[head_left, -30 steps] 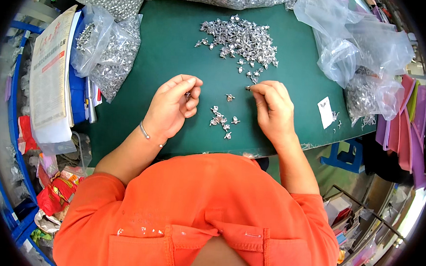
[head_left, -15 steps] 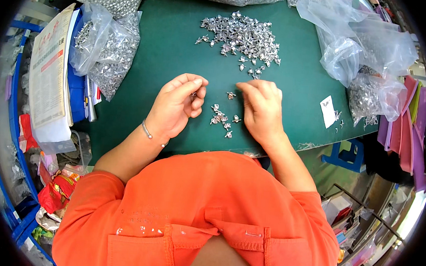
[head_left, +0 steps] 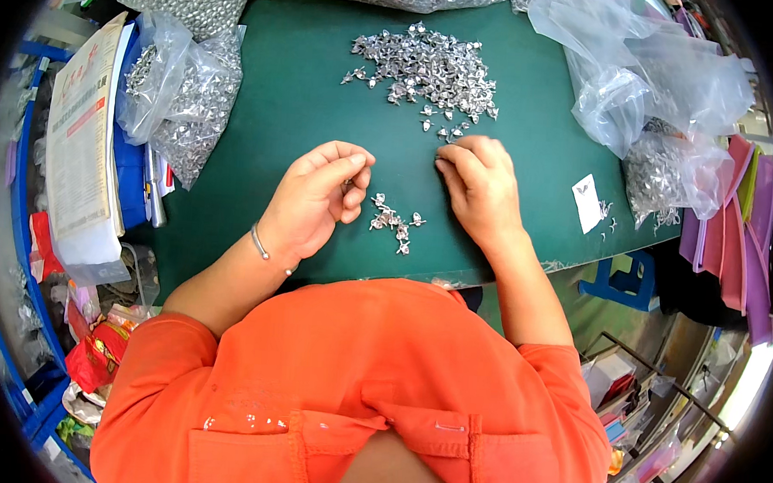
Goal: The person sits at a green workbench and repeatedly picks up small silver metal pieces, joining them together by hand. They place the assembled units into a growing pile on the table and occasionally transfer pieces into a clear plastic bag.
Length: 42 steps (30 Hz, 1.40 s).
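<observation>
My left hand is raised over the near part of the green table, fingers curled and thumb pressed to the index finger. A bit of a small silver metal part shows within its curled fingers. My right hand has its fingers drawn together at the near edge of a large pile of small silver metal parts; what its fingertips pinch, if anything, is hidden. Between and slightly below the hands lies a small cluster of the same parts.
Clear plastic bags of metal parts stand at left and right; more line the far edge. A white card lies at the right beside tiny metal bits. Papers lean at the left. A blue stool stands below the table's right edge.
My right hand has moved up toward the large pile. The single metal part that lay by its fingertips is gone from that spot. My left hand stays curled in about the same place.
</observation>
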### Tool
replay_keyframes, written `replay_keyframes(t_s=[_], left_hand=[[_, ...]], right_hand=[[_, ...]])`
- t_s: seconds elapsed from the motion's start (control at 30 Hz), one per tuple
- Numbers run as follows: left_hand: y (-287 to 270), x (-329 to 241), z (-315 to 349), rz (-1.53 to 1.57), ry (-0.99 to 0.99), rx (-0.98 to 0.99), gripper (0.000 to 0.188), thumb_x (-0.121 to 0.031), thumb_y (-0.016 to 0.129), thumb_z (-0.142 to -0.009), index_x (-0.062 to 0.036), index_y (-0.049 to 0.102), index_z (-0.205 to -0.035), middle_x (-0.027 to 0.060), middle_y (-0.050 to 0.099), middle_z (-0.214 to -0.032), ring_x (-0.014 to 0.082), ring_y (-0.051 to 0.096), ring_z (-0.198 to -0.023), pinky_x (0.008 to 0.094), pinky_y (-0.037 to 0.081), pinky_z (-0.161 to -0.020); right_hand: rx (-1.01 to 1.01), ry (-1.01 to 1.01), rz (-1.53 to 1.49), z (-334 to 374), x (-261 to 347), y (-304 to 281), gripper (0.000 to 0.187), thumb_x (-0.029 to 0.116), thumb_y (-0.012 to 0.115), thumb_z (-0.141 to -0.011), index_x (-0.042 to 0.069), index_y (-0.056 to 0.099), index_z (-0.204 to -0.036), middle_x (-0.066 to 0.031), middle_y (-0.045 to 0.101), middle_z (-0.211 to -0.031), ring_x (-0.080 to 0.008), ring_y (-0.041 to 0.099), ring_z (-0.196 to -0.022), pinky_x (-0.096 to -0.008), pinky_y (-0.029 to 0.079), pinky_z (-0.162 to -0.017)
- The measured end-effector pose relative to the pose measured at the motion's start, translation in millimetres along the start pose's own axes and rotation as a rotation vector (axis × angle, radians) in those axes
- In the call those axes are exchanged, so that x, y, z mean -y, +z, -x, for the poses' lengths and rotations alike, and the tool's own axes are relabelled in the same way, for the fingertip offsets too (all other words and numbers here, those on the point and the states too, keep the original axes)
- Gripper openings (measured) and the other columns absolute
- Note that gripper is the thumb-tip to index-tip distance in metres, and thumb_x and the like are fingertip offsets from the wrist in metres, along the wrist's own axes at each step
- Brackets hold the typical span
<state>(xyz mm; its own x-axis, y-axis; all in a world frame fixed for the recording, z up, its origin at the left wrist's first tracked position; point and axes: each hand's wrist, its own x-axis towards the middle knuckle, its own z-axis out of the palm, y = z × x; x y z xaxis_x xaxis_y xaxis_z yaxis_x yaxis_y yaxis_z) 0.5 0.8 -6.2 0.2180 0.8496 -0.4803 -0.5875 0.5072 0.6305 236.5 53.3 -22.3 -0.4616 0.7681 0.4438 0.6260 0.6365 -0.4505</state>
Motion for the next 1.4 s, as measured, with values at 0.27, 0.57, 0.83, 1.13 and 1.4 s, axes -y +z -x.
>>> replay_keyframes(t_s=[0.27,0.57,0.83,1.13,1.4], left_hand=[[-7,0,4,0.014,0.004,0.013,0.012,-0.014,0.056,-0.102,-0.0044,0.062,-0.104,0.0020,0.059,-0.085,0.0076,0.051,-0.064,0.0227,0.040,-0.053],[-1,1,2,0.005,-0.024,-0.003,0.012,-0.015,0.056,-0.101,-0.0048,0.062,-0.104,0.0015,0.059,-0.085,0.0073,0.051,-0.064,0.0227,0.040,-0.052],[1,0,3,0.007,-0.038,0.005,0.012,-0.014,0.056,-0.101,-0.0045,0.061,-0.104,0.0019,0.058,-0.085,0.0074,0.050,-0.064,0.0228,0.040,-0.053],[-2,-1,7,0.145,-0.072,0.016,0.012,-0.014,0.055,-0.102,-0.0042,0.062,-0.105,0.0025,0.059,-0.086,0.0081,0.050,-0.065,0.0228,0.040,-0.054],[11,15,11,0.308,-0.065,0.020,0.013,-0.013,0.055,-0.102,-0.0035,0.062,-0.107,0.0034,0.060,-0.087,0.0094,0.051,-0.067,0.0244,0.043,-0.056]], right_hand=[[-0.002,0.274,-0.131,1,-7,-23,0.011,-0.001,0.066,-0.088,0.001,0.070,-0.098,-0.0152,0.066,-0.091,-0.0344,0.066,-0.080,-0.0395,0.054,-0.072],[0.002,-0.010,-0.121,12,-2,-1,0.016,0.000,0.072,-0.080,0.003,0.068,-0.095,-0.0114,0.065,-0.091,-0.0322,0.062,-0.084,-0.0390,0.051,-0.075],[-0.020,0.012,-0.070,-7,-5,-6,0.017,0.001,0.071,-0.083,0.002,0.067,-0.099,-0.0148,0.062,-0.094,-0.0342,0.062,-0.088,-0.0419,0.053,-0.077],[0.075,0.373,-0.223,-11,-17,-33,0.012,-0.003,0.064,-0.089,0.001,0.068,-0.099,-0.0157,0.066,-0.089,-0.0352,0.066,-0.083,-0.0392,0.054,-0.074],[0.065,0.041,-0.149,-1,-8,-8,0.016,0.001,0.074,-0.081,0.003,0.067,-0.095,-0.0112,0.064,-0.088,-0.0321,0.065,-0.081,-0.0395,0.054,-0.072]])
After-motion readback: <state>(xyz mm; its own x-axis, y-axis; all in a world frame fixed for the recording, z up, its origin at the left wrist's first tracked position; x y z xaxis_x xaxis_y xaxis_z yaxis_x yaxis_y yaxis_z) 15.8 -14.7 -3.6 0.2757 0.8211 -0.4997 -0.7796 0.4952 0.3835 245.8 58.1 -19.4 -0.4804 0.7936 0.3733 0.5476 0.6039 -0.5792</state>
